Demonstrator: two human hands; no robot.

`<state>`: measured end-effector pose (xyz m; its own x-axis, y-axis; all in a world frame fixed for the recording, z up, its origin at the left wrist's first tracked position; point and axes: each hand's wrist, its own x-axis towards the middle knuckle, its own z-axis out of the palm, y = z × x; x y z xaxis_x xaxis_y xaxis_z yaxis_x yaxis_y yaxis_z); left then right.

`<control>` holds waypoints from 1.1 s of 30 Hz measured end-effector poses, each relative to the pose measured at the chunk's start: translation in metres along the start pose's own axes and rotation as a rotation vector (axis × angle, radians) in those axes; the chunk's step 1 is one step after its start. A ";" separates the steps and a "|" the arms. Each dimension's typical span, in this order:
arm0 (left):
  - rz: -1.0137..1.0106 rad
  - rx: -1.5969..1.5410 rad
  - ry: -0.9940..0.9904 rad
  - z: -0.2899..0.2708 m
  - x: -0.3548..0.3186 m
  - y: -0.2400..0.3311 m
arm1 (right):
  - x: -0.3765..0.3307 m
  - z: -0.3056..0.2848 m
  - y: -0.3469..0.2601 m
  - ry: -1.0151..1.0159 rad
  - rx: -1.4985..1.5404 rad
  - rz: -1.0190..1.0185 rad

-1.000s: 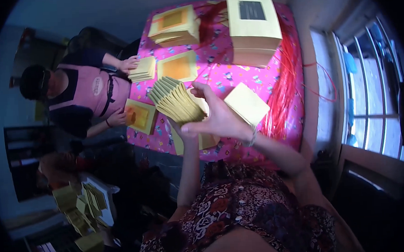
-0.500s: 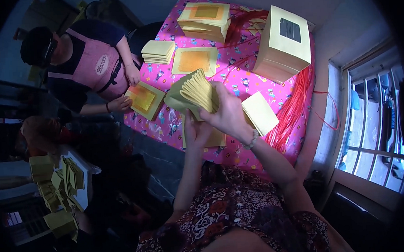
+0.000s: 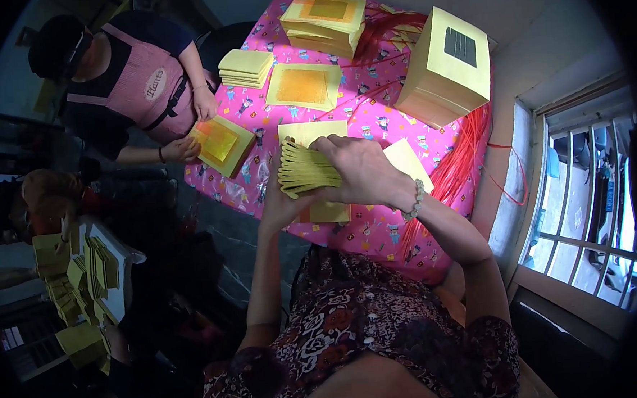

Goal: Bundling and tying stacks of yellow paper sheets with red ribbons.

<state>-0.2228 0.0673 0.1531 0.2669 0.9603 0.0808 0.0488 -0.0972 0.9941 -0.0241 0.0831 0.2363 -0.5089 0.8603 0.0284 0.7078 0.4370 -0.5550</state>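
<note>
Above the table's near part I hold a bundle of folded yellow paper (image 3: 304, 172), its several rounded folds turned to the left. My left hand (image 3: 283, 209) is closed on the bundle from below and the left. Over its top and right side my right hand (image 3: 367, 169) is wrapped, a bead bracelet on the wrist. Under the bundle lies a yellow paper sheet (image 3: 313, 130), partly hidden by my hands. Just right of my right hand is a folded yellow paper (image 3: 409, 164), partly covered by that hand.
A pink patterned cloth (image 3: 371, 110) covers the table. Tall paper stacks stand at the back (image 3: 322, 26) and right (image 3: 438, 74), near red strings (image 3: 467, 148). Left are a folded pile (image 3: 245, 67), an orange-printed sheet (image 3: 303, 86) and a co-worker (image 3: 143, 86) handling printed paper (image 3: 218, 146).
The bundle has come lower and turned, its folds now facing left instead of upward. My right hand has moved over the top of it. The sheet beneath shows more.
</note>
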 end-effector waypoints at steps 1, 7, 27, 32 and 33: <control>-0.056 -0.004 -0.048 -0.004 -0.001 -0.009 | 0.001 0.002 0.001 -0.042 -0.008 0.005; 0.020 0.046 -0.025 -0.005 -0.003 -0.025 | 0.006 -0.006 0.052 -0.267 0.623 -0.133; 0.520 0.898 0.117 -0.010 -0.008 0.029 | 0.008 0.002 0.080 -0.322 0.989 0.146; 0.501 1.078 0.050 -0.006 -0.011 0.041 | 0.009 -0.002 0.072 -0.291 1.011 0.240; 0.468 1.161 -0.013 -0.005 -0.011 0.045 | 0.010 0.001 0.074 -0.290 1.011 0.243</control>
<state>-0.2280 0.0540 0.1977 0.4968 0.7695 0.4012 0.7638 -0.6072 0.2188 0.0227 0.1242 0.1949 -0.6000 0.7421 -0.2989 0.1405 -0.2700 -0.9525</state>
